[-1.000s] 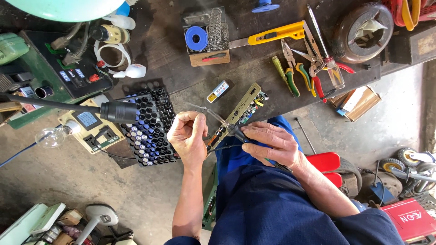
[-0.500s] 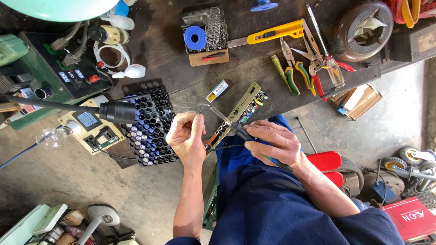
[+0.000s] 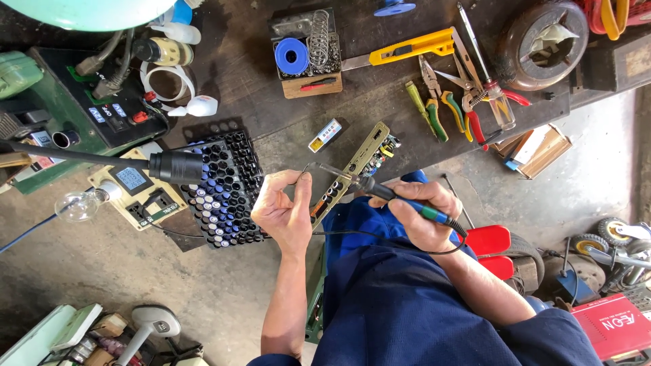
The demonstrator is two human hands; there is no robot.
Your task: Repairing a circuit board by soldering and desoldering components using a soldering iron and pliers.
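workbench (image 3: 258, 81) of dark wood spreads across the top, a black battery rack (image 3: 227, 190) at nine o'clock from the hands. circuit board (image 3: 356, 169), long and narrow, sits tilted between them. right hand (image 3: 420, 217) is wrapped around a soldering iron (image 3: 380, 193), tip on the board. left hand (image 3: 285, 213) pinches thin solder wire (image 3: 315, 165) at twelve o'clock of its fingertips.

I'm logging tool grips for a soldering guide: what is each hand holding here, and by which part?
The right hand grips a soldering iron by its handle. The left hand pinches a thin wire between its fingertips, over the circuit board.
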